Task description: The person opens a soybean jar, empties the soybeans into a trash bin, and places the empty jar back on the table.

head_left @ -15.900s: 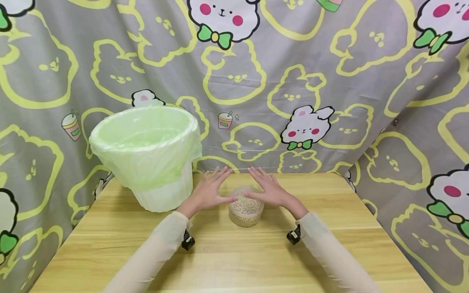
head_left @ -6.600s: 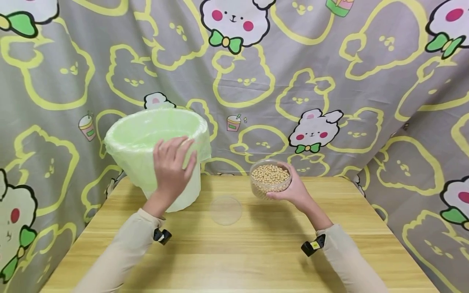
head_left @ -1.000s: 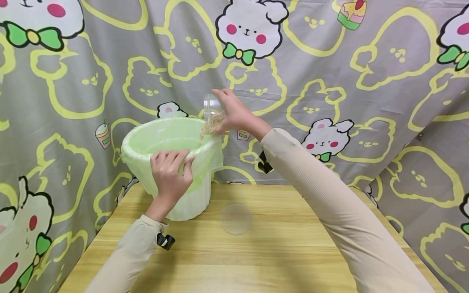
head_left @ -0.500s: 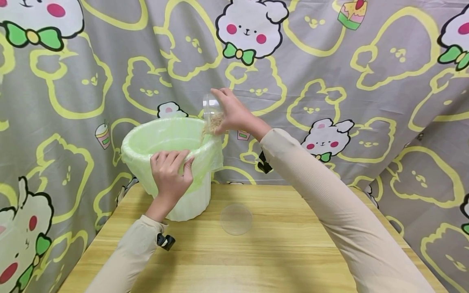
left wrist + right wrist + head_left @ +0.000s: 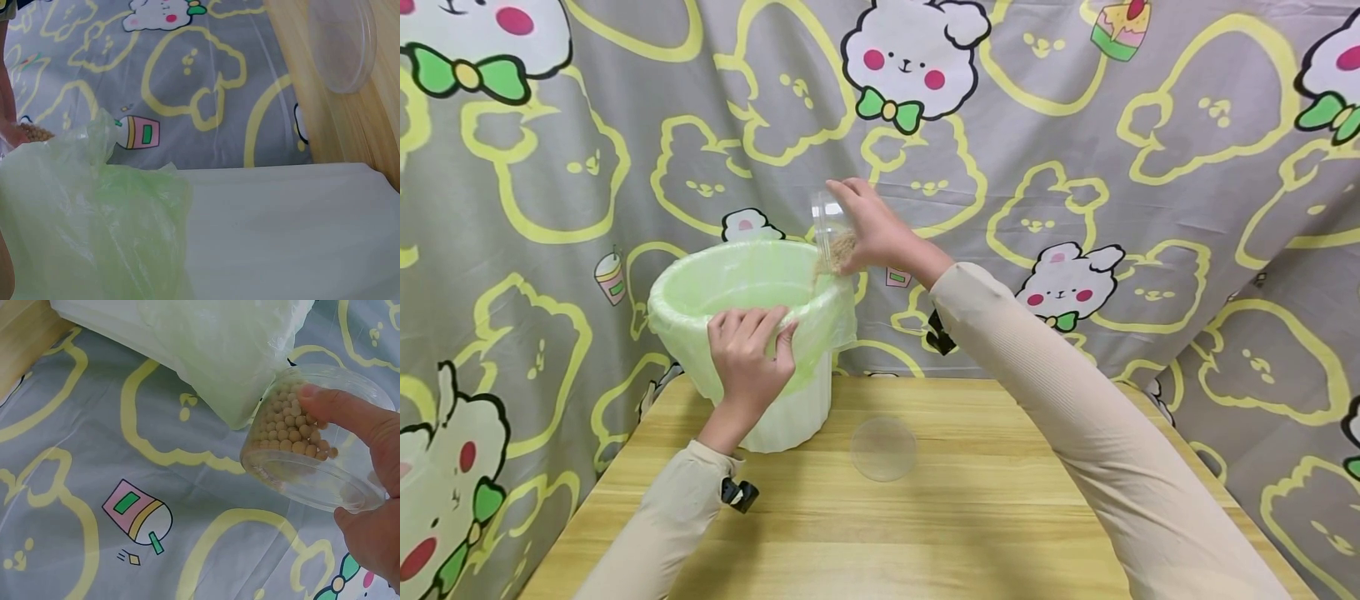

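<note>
My right hand [image 5: 880, 229] grips a clear plastic tub [image 5: 831, 215] tipped on its side at the right rim of a trash bin [image 5: 782, 421]. Soybeans [image 5: 290, 428] lie along the lower side of the tub, and some spill from its mouth into the bin. In the right wrist view, the thumb and fingers clasp the tub around its bottom end. A pale green bin liner [image 5: 677, 325] covers the bin's rim and hangs down outside. My left hand [image 5: 748, 354] holds the near rim through the liner, fingertips hooked over the edge. Beans inside the bin are hidden.
A round translucent lid [image 5: 883, 450] lies flat on the wooden table [image 5: 955, 517], right of the bin. Behind the table hangs a grey patterned curtain [image 5: 1045, 108]. Each wrist wears a small black camera [image 5: 740, 495].
Earlier the tub stood on the table, then was held upright with its lid off. The right hand has since brought it to the bin and tilted it; in the last second it tips slightly further left.
</note>
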